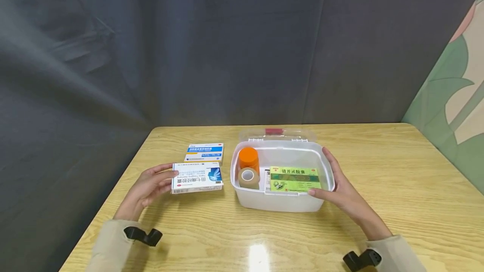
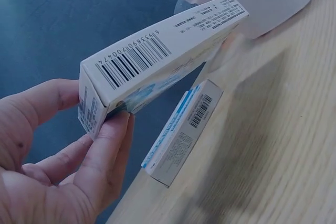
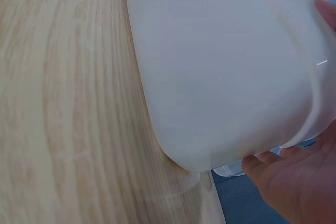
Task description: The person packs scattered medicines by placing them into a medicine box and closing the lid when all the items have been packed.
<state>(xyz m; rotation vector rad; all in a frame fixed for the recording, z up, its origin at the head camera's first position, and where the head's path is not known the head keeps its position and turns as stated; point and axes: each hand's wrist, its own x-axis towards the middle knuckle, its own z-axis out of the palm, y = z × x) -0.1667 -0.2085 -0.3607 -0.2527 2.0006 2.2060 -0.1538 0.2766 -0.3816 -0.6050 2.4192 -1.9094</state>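
Note:
My left hand (image 1: 153,184) pinches one end of a white medicine box (image 1: 197,177) between thumb and fingers, above the table. In the left wrist view its barcode side (image 2: 131,61) faces up. Just beyond lies a second medicine box (image 1: 204,153), blue, white and orange, flat on the table. With thumb at the front rim and fingers along the right side, my right hand (image 1: 342,192) holds a white plastic storage box (image 1: 280,202). Inside are an orange-capped bottle (image 1: 248,158), a tan tape roll (image 1: 248,178) and a green medicine box (image 1: 295,179).
The storage box's clear lid (image 1: 291,134), with a red latch (image 1: 274,131), is folded open behind it. A wooden table (image 1: 397,167) carries everything. A dark curtain (image 1: 242,49) hangs behind, and a leaf-patterned surface (image 1: 450,79) is at right.

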